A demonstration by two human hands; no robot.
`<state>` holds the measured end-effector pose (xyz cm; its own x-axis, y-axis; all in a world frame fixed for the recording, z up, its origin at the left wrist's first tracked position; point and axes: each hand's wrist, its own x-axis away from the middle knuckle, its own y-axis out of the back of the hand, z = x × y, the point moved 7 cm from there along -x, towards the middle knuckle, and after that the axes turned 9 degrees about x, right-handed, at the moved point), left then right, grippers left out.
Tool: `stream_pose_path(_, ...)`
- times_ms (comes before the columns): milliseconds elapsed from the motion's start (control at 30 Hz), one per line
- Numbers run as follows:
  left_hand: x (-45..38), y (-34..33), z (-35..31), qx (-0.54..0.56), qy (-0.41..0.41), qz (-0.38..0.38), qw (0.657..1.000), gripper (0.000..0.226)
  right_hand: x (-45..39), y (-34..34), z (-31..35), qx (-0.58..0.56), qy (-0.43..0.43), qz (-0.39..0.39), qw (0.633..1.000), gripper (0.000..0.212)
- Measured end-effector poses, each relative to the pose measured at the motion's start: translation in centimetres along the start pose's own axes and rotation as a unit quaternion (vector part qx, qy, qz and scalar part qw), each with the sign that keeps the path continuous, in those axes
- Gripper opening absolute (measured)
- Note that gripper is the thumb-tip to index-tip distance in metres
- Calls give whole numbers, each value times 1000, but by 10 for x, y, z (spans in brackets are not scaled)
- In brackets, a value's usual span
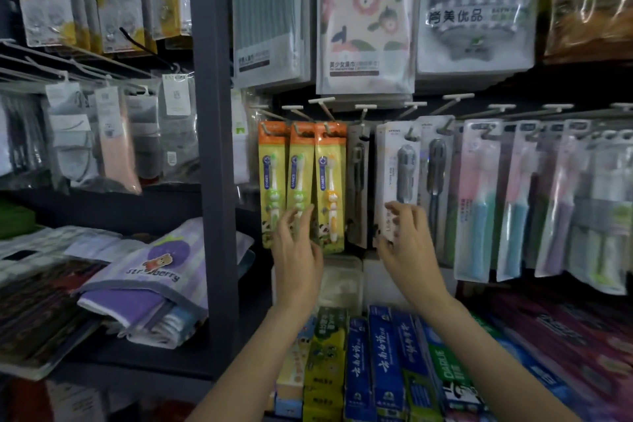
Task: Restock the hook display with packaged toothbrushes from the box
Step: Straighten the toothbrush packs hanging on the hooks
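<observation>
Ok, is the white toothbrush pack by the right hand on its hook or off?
On its hook: the white toothbrush pack hangs from a peg through its top hole, while the right hand touches its lower end.
</observation>
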<state>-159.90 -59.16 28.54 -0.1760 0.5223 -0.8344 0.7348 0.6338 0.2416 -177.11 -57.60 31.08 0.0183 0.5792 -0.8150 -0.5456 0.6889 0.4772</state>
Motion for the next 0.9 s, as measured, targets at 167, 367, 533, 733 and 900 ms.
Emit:
stream_pose_path(167, 12, -32, -28, -52, -50, 73, 995, 70, -2, 18, -20, 60, 20, -22, 998, 54)
stream_pose_path(367, 0, -40, -11, -137, -38, 104, 984, 83, -15, -9, 22, 42, 125, 45, 990, 49)
stream_pose_path(533, -9, -37, 10, -146, 13, 174, 974, 72, -42, -56, 9, 0, -76, 116, 990, 65)
stream_pose_path(733, -4, -41, 17, -154, -31, 207, 966, 65, -56, -79, -16, -35, -246, 80, 965, 68)
stream_pose_path(900, -4, -38, 26, -87, -34, 200, 975, 63, -49, -88, -27, -142, -303, 74, 939, 61)
